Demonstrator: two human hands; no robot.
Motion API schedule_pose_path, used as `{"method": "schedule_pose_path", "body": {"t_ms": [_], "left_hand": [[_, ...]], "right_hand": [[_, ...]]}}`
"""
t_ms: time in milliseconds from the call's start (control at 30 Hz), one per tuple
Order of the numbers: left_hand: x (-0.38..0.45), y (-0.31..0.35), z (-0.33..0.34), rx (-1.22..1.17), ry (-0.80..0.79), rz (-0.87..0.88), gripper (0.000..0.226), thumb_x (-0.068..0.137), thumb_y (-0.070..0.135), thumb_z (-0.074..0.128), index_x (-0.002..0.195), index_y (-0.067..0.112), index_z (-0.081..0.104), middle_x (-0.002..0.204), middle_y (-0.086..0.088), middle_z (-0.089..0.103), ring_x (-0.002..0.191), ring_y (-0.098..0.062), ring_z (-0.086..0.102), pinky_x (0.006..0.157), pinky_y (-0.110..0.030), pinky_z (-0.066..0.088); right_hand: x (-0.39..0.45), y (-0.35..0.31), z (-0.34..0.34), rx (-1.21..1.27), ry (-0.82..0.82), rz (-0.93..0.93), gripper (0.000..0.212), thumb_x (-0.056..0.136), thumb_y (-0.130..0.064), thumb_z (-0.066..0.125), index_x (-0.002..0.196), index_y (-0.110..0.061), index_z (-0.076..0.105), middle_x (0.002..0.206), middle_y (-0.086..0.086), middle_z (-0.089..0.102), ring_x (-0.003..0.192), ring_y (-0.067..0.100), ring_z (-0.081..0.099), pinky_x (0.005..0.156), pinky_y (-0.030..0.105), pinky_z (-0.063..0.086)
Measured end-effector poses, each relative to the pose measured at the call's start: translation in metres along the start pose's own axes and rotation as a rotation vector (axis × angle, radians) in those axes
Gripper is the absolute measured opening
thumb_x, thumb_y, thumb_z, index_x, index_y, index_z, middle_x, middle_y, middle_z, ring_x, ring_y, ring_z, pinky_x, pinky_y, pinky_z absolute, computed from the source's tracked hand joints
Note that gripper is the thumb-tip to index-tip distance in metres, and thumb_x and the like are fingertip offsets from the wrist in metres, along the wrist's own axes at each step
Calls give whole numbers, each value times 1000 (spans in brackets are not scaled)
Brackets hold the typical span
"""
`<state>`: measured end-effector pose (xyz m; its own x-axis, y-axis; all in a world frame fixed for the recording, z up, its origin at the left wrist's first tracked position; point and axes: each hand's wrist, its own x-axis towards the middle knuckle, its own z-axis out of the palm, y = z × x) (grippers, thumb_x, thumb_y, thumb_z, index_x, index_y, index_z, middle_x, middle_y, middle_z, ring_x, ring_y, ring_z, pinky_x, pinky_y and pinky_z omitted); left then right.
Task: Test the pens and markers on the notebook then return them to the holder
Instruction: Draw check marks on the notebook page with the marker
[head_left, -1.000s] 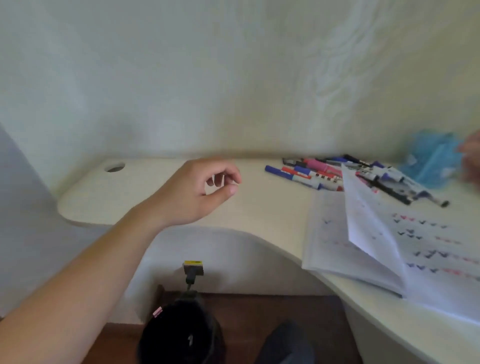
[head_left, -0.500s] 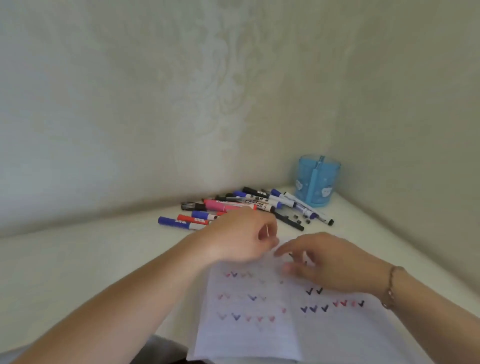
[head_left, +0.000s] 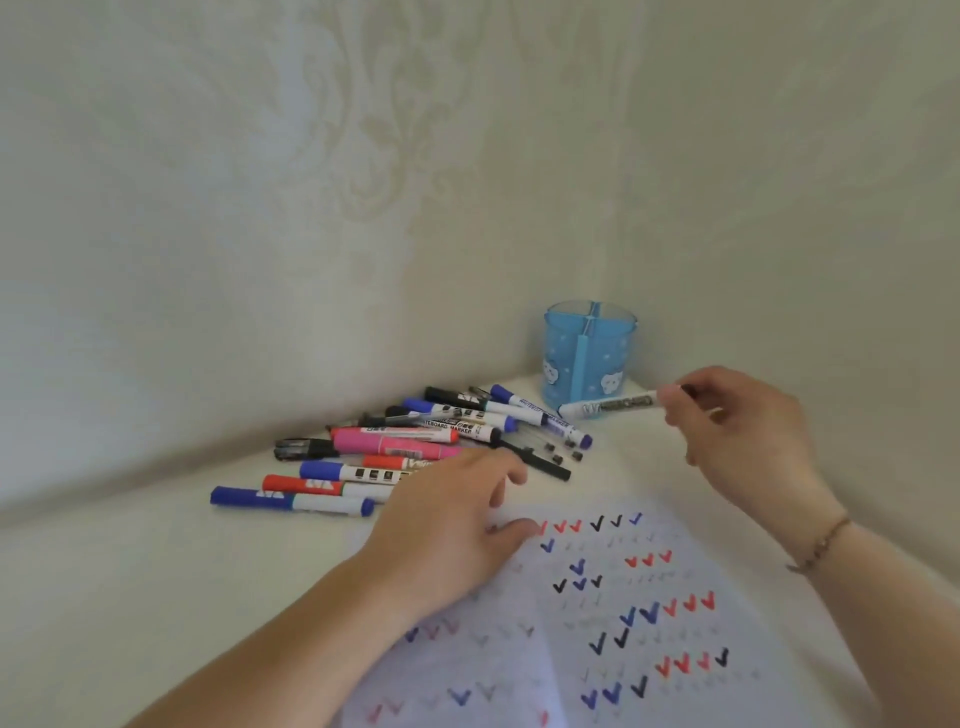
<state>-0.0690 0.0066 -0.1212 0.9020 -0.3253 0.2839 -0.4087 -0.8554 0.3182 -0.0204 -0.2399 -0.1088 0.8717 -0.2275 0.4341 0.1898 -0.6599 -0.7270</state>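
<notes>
The right hand (head_left: 737, 421) pinches a white whiteboard marker (head_left: 608, 407) by its end, level, just before the blue plastic holder (head_left: 589, 353). Light, stiff and smooth, it likely handles better mid-barrel. The left hand (head_left: 457, 525) rests relaxed on the ticked paper notebook (head_left: 675, 649).

Her left hand (head_left: 457, 525) lies palm down, fingers loosely spread and reaching forward. Her right hand (head_left: 748, 431) is raised, fingertips (head_left: 670, 402) pinching a marker (head_left: 608, 408), a bracelet (head_left: 821, 545) on that wrist.

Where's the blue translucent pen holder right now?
The blue translucent pen holder stands upright in the desk's far corner, right of centre, behind the marker pile.
</notes>
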Motion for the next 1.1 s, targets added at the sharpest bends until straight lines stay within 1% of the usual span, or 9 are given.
{"method": "schedule_pose_path", "body": {"t_ms": [167,267,333,433,533,733,833,967,1100], "left_hand": [[-1,4,-3,-182,314,135,65,85,66,52,137,31,40,130,19,43,116,3,40,93,-4,28],[-3,2,-2,-231,350,224,46,93,55,48,124,22,56,104,18,58,96,3,54,80,-11,40],[-4,2,-1,-281,341,251,36,97,47,43,111,20,63,77,23,51,71,5,50,63,-9,35],[-6,5,0,-329,257,293,31,100,41,40,104,19,62,72,21,50,66,1,50,59,-11,33],[-12,11,-1,-465,125,395,22,103,23,42,96,12,59,76,27,59,68,7,57,62,-7,36],[-14,15,-7,-565,51,485,17,98,11,43,92,12,58,71,42,54,66,23,51,63,3,33],[-14,14,-7,-614,4,427,17,97,17,47,98,11,63,67,36,54,57,15,51,56,0,32],[-14,9,-5,-682,-112,369,17,92,47,54,100,33,61,60,9,50,45,-5,35,47,-15,27],[-16,1,-7,-282,-413,250,40,66,72,66,92,44,55,59,23,48,52,2,42,56,-20,33]], "right_hand": [[-33,-42,-9,501,-142,-18,15,93,-21,60,79,-19,66,63,6,71,44,22,56,43,26,41],[-46,-55,-5,683,-232,-32,14,93,-18,59,82,-12,64,61,10,70,44,26,56,43,28,41],[-53,-59,-3,795,-271,-24,13,89,-23,65,82,-13,63,60,11,68,44,28,56,43,29,41],[-65,-61,7,766,-417,-46,16,81,-30,74,80,-18,63,55,9,64,42,25,54,40,27,39],[-74,-61,17,741,-541,-72,22,81,-23,70,80,-6,56,51,11,60,36,21,49,36,22,35],[-75,-58,19,837,-552,-150,27,85,-13,68,68,-12,47,46,10,55,33,21,43,36,18,34],[-73,-60,16,793,-552,-219,24,83,-19,65,65,-17,49,45,7,55,31,23,42,35,20,35],[-68,-59,7,746,-586,-263,23,81,-16,67,65,-14,50,44,4,56,30,23,41,35,20,34],[-56,-64,-11,928,-595,-148,7,70,-11,61,63,-11,58,40,4,47,28,16,39,38,18,33]]}}
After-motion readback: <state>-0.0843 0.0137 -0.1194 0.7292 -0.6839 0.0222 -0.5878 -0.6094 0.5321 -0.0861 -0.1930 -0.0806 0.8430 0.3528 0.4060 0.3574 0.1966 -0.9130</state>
